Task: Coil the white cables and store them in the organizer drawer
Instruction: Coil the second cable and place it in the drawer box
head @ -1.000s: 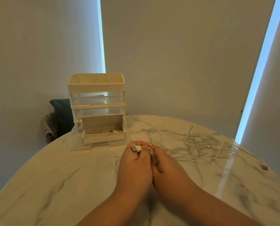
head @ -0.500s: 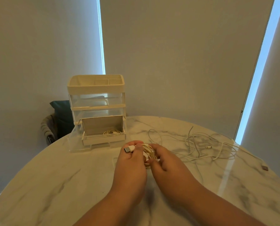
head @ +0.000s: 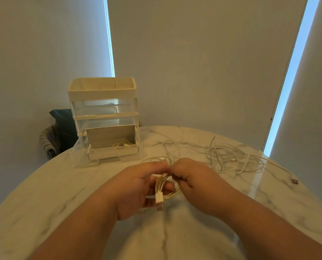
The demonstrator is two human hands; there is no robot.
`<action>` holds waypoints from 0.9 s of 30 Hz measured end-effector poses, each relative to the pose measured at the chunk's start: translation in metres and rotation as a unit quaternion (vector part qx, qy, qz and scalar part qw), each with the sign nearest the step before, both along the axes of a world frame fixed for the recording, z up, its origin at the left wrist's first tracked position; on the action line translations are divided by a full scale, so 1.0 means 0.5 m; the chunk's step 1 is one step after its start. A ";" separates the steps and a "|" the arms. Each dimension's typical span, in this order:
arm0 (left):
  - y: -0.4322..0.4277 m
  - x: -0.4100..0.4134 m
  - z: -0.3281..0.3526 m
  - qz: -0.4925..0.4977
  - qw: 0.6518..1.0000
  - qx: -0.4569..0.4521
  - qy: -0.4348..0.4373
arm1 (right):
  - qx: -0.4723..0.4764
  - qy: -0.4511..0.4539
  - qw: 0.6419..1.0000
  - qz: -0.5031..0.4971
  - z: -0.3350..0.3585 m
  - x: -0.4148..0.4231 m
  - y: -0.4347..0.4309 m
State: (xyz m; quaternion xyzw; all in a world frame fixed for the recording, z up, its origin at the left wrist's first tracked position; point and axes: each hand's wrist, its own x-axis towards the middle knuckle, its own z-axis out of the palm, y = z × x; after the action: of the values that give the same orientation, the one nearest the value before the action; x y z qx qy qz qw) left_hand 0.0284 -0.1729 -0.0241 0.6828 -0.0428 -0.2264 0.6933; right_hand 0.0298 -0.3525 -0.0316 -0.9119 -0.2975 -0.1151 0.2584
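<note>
Hands are drawing apart: left hand (head: 135, 190) is now gripping the coiled cable (head: 163, 185) over the table's (head: 62, 194) near edge, plug (head: 159, 200) swinging down, right hand (head: 197, 182) fingers (head: 182, 178) pinching its top; coil looking ready for the open drawer (head: 113, 153), loose cables (head: 231, 158) still waiting.

The organizer (head: 103, 102) stands on the table (head: 43, 194) left of centre, with a coiled cable (head: 121, 145) in its pulled-out bottom drawer (head: 113, 154). Loose cables (head: 231, 156) lie on the table to its right. In front, at frame centre, the left hand (head: 135, 192) and right hand (head: 197, 184) hold a cable bundle (head: 163, 186) between them.
</note>
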 end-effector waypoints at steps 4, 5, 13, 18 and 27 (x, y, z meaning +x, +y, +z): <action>-0.016 -0.009 -0.005 0.068 0.996 0.036 -0.041 | -0.036 0.004 0.999 0.014 -0.011 0.002 0.010; -0.018 -0.010 -0.006 0.073 0.996 0.036 -0.039 | -0.022 0.010 1.000 0.011 -0.014 0.003 0.010; -0.043 -0.018 0.001 0.152 0.988 0.020 -0.032 | 0.219 0.102 0.966 -0.093 -0.038 0.012 0.013; -0.054 -0.017 -0.007 0.156 0.986 0.024 -0.051 | 0.185 0.042 0.979 -0.081 -0.048 0.009 0.024; -0.050 -0.015 -0.004 0.208 0.976 0.002 -0.070 | 0.197 0.078 0.976 -0.052 -0.053 0.003 0.038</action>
State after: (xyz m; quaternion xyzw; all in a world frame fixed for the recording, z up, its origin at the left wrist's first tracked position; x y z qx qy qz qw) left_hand 0.0207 -0.1978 -0.0262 0.6925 0.0517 -0.0290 0.7190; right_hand 0.0312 -0.3333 -0.0579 -0.8635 -0.2001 -0.1133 0.4489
